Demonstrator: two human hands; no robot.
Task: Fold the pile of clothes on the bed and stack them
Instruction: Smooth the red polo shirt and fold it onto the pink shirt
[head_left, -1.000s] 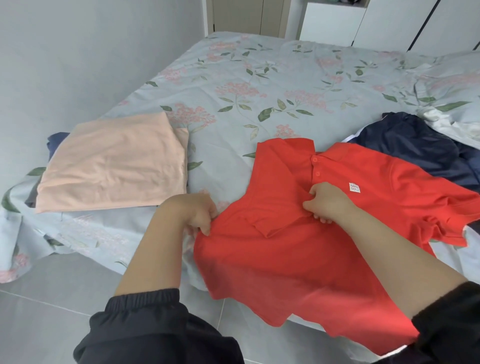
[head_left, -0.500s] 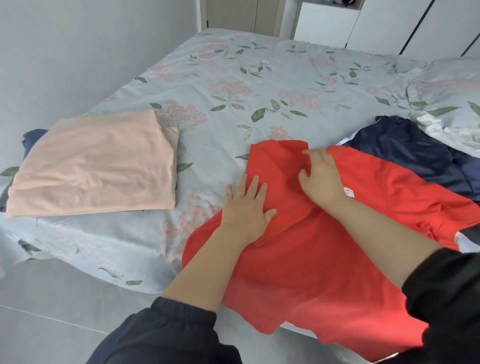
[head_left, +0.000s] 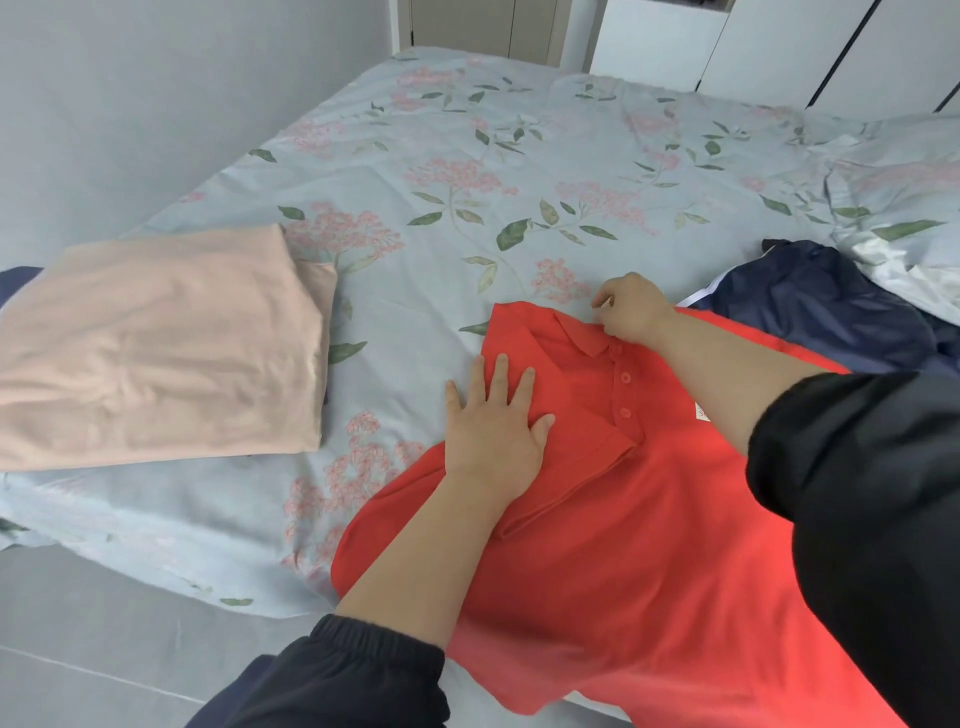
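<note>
A red polo shirt (head_left: 639, 519) lies spread on the floral bed (head_left: 467, 171), front up, its lower part hanging over the near edge. My left hand (head_left: 493, 421) lies flat with straight fingers on the shirt's left shoulder. My right hand (head_left: 631, 314) pinches the collar at the shirt's top edge with curled fingers. A folded peach garment (head_left: 156, 348) sits on the bed at the left, on top of a dark blue piece (head_left: 15, 278). A crumpled navy garment (head_left: 826, 312) lies at the right, partly under the red shirt.
A pale silvery cloth (head_left: 898, 270) and a floral pillow (head_left: 904, 182) lie at the far right. A grey wall runs along the left. White cabinet doors (head_left: 769, 47) stand behind the bed. Grey floor tiles (head_left: 104, 649) show at the near left.
Both hands let go of the bunched red shirt. The left hand went flat and slid up onto the shoulder. The right hand moved up to the collar and pinched it.
</note>
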